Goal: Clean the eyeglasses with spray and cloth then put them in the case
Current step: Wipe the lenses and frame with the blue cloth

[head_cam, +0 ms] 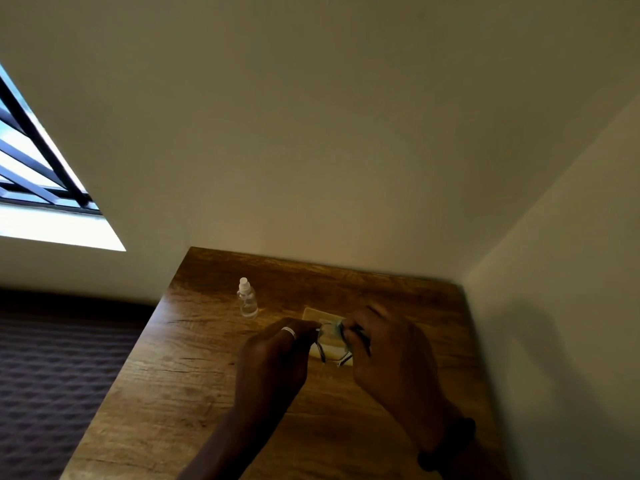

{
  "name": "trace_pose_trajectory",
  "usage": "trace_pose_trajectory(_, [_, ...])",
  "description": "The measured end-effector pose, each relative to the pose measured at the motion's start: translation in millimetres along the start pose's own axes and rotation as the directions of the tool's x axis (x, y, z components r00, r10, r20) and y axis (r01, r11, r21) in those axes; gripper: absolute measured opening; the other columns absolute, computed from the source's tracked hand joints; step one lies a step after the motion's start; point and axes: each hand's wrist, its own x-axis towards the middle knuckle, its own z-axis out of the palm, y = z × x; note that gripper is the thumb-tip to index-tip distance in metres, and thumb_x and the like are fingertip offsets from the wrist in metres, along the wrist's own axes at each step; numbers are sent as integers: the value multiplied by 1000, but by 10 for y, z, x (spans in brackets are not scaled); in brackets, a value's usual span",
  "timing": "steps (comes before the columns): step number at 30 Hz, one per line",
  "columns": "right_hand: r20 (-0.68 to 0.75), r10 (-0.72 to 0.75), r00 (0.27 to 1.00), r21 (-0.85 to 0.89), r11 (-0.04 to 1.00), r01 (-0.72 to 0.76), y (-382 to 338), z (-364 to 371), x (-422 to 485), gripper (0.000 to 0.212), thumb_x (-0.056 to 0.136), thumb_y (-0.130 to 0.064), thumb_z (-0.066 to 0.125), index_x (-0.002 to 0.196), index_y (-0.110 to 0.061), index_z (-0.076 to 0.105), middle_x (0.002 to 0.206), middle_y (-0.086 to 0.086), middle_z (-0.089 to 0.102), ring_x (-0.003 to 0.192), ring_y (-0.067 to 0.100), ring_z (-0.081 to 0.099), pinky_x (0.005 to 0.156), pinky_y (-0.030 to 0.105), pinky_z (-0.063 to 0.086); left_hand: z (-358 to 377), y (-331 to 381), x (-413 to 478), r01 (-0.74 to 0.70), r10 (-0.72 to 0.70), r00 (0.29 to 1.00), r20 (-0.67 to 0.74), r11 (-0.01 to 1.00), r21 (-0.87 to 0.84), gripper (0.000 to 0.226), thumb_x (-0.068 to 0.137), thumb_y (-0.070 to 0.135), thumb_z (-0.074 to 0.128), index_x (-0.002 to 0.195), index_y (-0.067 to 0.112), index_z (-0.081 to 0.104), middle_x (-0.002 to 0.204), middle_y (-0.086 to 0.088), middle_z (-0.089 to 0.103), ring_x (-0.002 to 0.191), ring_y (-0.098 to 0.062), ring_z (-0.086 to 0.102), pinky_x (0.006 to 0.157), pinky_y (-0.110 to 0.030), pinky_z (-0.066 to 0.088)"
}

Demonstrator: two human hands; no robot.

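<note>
Above the wooden table (207, 393), the light, fragile eyeglasses (334, 346) are pinched at one end by the left hand (273, 355) and rubbed with a soft cloth (334, 329) closed in the right hand (388, 351), best held by the frame.

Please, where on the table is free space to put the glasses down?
Bare wood lies on the table between the left edge and the left hand, and along the back edge behind the bottle. It is crowded in the middle, where both hands, right, hold the glasses over a pale flat thing.
</note>
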Motion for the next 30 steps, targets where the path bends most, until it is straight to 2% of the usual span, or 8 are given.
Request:
trace_pose_trajectory(6, [53, -132, 990, 23, 991, 131, -157, 122, -160, 10, 86, -19, 68, 97, -20, 69, 96, -6, 62, 72, 12, 60, 55, 27, 53, -10, -40, 25, 5, -5, 1000, -18, 1000, 30, 22, 73, -10, 81, 90, 4, 78, 84, -2, 77, 70, -12, 73, 54, -34, 59])
trace_pose_trajectory(9, [86, -93, 992, 19, 996, 92, -52, 73, -306, 14, 80, -15, 76, 92, -19, 70, 95, -6, 64, 73, 8, 62, 57, 21, 54, -33, -75, -9, 43, -41, 997, -69, 999, 27, 21, 73, -8, 82, 89, 5, 79, 84, -1, 77, 70, -10, 73, 53, -33, 58])
trace_pose_trajectory(13, [-92, 85, 992, 148, 987, -70, 217, -210, -353, 17, 76, -10, 77, 87, -22, 71, 87, -14, 62, 77, -2, 57, 63, 1, 41, -41, -75, -9, 75, -77, 990, -114, 997, -26, 21, 74, -6, 81, 90, 7, 78, 88, 6, 76, 75, 0, 71, 61, -22, 58])
trace_pose_trajectory(16, [-253, 193, 948, 253, 959, -128, 359, -437, -314, 20, 77, -7, 76, 89, -22, 72, 89, -11, 68, 92, -7, 60, 71, -4, 40, -5, -80, 0, 169, -184, 971, -152, 980, -102, 24, 75, -3, 81, 92, 14, 77, 80, 10, 74, 61, -3, 68, 51, -22, 55])
trace_pose_trajectory(18, [-307, 211, 928, 278, 953, -125, 416, -502, -287, 18, 79, -6, 74, 91, -20, 72, 91, -11, 68, 93, -11, 59, 72, -3, 40, 23, -82, 3, 228, -249, 954, -166, 964, -135, 26, 76, 2, 82, 92, 20, 75, 70, 11, 72, 49, -4, 62, 45, -24, 51])
trace_pose_trajectory(21, [-319, 225, 921, 267, 953, -141, 447, -431, -252, 16, 80, -8, 74, 92, -18, 73, 89, -10, 67, 91, -15, 57, 71, -4, 40, 39, -86, 5, 249, -281, 944, -171, 950, -188, 24, 77, 3, 82, 90, 22, 75, 64, 13, 68, 51, 5, 61, 49, -8, 43])
trace_pose_trajectory(24, [-248, 222, 943, 278, 949, -150, 408, -225, -233, 17, 79, -7, 75, 92, -19, 73, 91, -15, 64, 91, -12, 58, 70, -2, 41, 43, -58, 5, 234, -267, 948, -173, 953, -190, 24, 76, 3, 82, 89, 21, 75, 68, 15, 68, 54, 7, 61, 52, -6, 42])
trace_pose_trajectory(30, [-168, 109, 980, 174, 982, -79, 289, 10, -201, 16, 84, -14, 69, 99, -19, 72, 98, -11, 62, 87, 2, 61, 69, 19, 56, 41, -6, -3, 167, -200, 960, -198, 971, -174, 26, 73, 0, 81, 89, 20, 73, 78, 21, 68, 64, 12, 64, 56, -1, 43])
